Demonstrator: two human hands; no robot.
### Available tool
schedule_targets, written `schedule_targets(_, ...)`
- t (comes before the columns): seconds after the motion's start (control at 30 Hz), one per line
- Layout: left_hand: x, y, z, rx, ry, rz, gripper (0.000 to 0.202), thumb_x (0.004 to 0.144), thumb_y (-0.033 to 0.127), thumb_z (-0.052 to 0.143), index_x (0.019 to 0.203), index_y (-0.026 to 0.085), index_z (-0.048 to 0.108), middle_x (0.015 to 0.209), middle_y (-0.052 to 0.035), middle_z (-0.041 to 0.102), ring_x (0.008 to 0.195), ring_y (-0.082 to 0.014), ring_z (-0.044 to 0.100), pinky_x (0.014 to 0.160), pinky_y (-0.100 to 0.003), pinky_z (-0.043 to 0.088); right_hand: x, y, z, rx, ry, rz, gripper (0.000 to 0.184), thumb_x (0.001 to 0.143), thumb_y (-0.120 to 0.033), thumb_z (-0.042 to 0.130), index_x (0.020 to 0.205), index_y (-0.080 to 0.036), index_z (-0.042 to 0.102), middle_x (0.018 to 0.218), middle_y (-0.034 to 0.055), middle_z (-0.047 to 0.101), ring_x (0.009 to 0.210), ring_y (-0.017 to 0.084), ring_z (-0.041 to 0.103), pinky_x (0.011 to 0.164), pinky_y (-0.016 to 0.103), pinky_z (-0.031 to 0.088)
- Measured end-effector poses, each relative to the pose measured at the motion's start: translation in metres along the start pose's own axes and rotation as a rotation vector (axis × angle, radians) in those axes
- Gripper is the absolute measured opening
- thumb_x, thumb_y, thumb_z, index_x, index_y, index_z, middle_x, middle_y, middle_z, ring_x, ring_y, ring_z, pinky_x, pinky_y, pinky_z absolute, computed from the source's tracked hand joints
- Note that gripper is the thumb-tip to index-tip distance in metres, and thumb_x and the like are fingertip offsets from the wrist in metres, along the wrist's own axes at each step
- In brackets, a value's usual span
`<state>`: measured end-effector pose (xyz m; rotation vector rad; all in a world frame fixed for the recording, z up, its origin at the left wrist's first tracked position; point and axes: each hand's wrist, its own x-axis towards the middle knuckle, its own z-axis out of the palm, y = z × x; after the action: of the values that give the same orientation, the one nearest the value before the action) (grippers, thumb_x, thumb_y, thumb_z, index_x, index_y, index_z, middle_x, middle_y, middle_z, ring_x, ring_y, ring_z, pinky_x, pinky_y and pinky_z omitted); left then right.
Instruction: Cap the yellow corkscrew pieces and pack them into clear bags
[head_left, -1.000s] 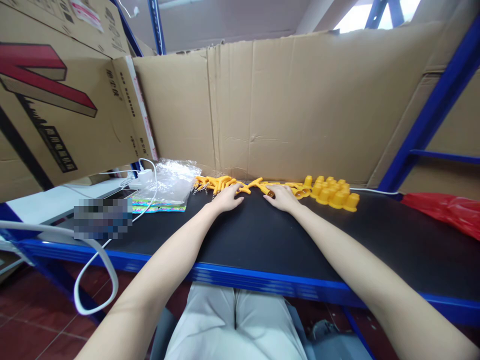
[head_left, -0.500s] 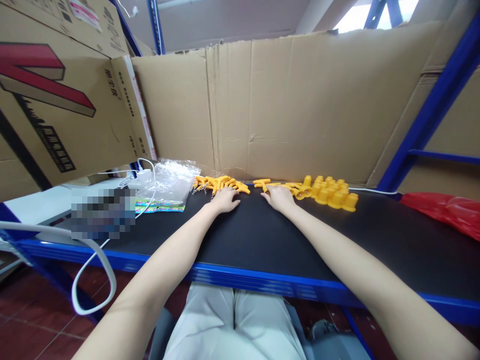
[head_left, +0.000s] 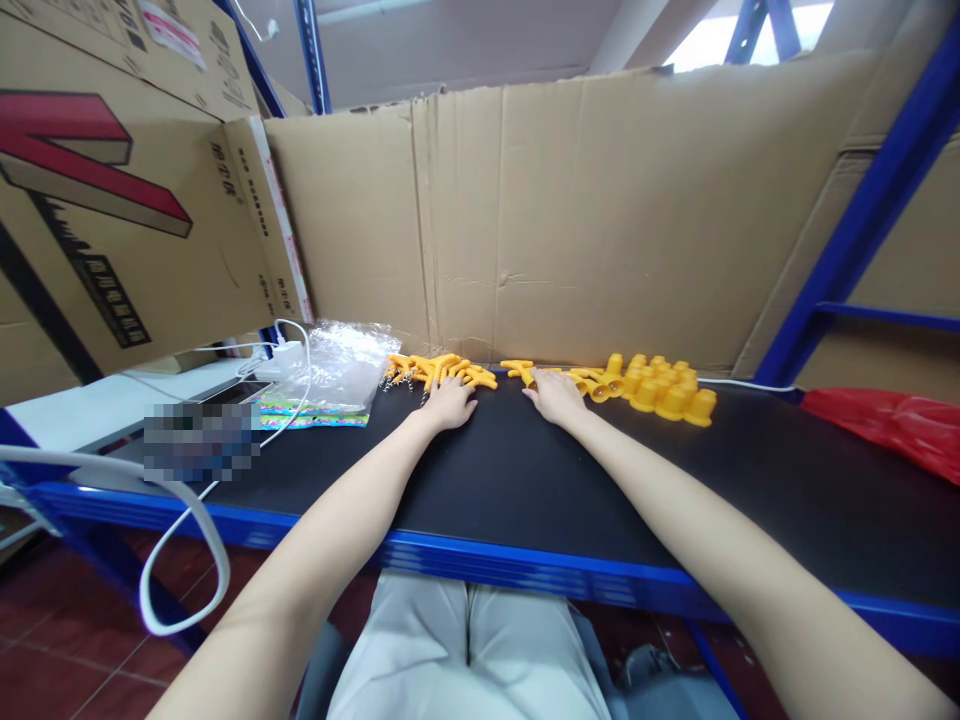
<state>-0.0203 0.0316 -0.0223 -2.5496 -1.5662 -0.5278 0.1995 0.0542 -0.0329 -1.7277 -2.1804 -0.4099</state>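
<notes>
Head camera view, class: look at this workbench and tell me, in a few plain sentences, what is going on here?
A person reaches both bare arms across a black bench top. The left hand lies palm down at a heap of long yellow pieces; the right hand lies flat by a few loose yellow pieces. Neither grips anything. Yellow caps stand further right, clear bags lie left.

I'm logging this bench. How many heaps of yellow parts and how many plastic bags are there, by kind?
Heaps of long yellow pieces: 2 (left heap, middle heap)
Cluster of yellow caps: 1
Plastic bags: 2 (clear bag, red bag)
Total: 5
</notes>
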Motion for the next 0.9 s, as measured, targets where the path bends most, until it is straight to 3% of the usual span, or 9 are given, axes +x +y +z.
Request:
schedule_targets(0.13, 0.003, -0.002, -0.001, -0.003, 0.053, -0.002, 0.026, 0.079, 0.021, 0.043, 0.100, 0.019, 0.058, 0.106, -0.0113, 0.056, 0.106, -0.0274, 0.046, 0.093, -0.049, 0.033, 0.005, -0.001, -0.001, 0.032, -0.056, 0.025, 0.054, 0.085, -0.033, 0.042, 0.132, -0.006, 0.033, 0.136, 0.0187, 0.035, 0.128, 0.027, 0.028, 0.103, 0.042, 0.022)
schedule_targets(0.23, 0.004, -0.003, -0.003, -0.050, 0.088, -0.004, 0.029, 0.077, 0.013, 0.043, 0.103, 0.016, 0.056, 0.109, -0.0131, 0.056, 0.106, -0.0273, 0.047, 0.090, -0.046, 0.037, 0.006, 0.005, -0.008, 0.080, -0.118, 0.028, 0.064, 0.081, -0.031, 0.049, 0.137, -0.010, 0.025, 0.140, 0.0170, 0.028, 0.131, 0.028, 0.021, 0.103, 0.049, 0.019)
schedule_targets(0.3, 0.004, -0.003, -0.005, -0.078, 0.101, -0.003, 0.029, 0.076, 0.012, 0.043, 0.102, 0.016, 0.056, 0.109, -0.0129, 0.057, 0.105, -0.0265, 0.049, 0.089, -0.044, 0.038, 0.005, 0.013, -0.013, 0.083, -0.145, 0.014, 0.063, 0.079, -0.026, 0.053, 0.136, -0.015, 0.027, 0.139, 0.0149, 0.032, 0.128, 0.028, 0.027, 0.103, 0.055, 0.014)
schedule_targets(0.37, 0.003, -0.002, -0.007, -0.111, 0.113, -0.004, 0.026, 0.077, 0.013, 0.043, 0.100, 0.017, 0.057, 0.106, -0.0113, 0.059, 0.102, -0.0248, 0.051, 0.089, -0.042, 0.039, 0.002, 0.022, -0.017, 0.054, -0.149, -0.034, 0.052, 0.079, -0.019, 0.051, 0.129, -0.017, 0.037, 0.131, 0.0131, 0.044, 0.121, 0.026, 0.039, 0.102, 0.057, 0.010)
schedule_targets(0.47, 0.001, 0.001, -0.011, -0.141, 0.140, -0.011, 0.021, 0.079, 0.018, 0.044, 0.095, 0.018, 0.059, 0.099, -0.0090, 0.062, 0.094, -0.0230, 0.055, 0.086, -0.040, 0.041, 0.000, 0.030, -0.019, -0.021, -0.120, -0.127, 0.031, 0.082, -0.014, 0.044, 0.112, -0.016, 0.054, 0.110, 0.0111, 0.060, 0.106, 0.023, 0.053, 0.102, 0.053, 0.014)
schedule_targets(0.63, 0.000, 0.004, -0.016, -0.141, 0.236, -0.022, 0.018, 0.078, 0.018, 0.045, 0.088, 0.018, 0.061, 0.082, -0.0066, 0.064, 0.081, -0.0217, 0.059, 0.080, -0.038, 0.043, 0.003, 0.023, -0.016, -0.106, -0.065, -0.174, 0.022, 0.085, -0.015, 0.041, 0.093, -0.012, 0.061, 0.096, 0.0125, 0.065, 0.095, 0.021, 0.058, 0.099, 0.041, 0.025)
schedule_targets(0.9, 0.004, 0.009, -0.020, -0.285, 0.404, -0.034, 0.009, 0.078, 0.025, 0.051, 0.077, 0.018, 0.057, 0.070, -0.0012, 0.061, 0.067, -0.0140, 0.056, 0.067, -0.026, 0.044, 0.007, 0.015, -0.007, -0.140, 0.014, -0.124, 0.024, 0.085, -0.028, 0.045, 0.090, -0.012, 0.062, 0.092, 0.0122, 0.066, 0.089, 0.022, 0.058, 0.094, 0.038, 0.029)
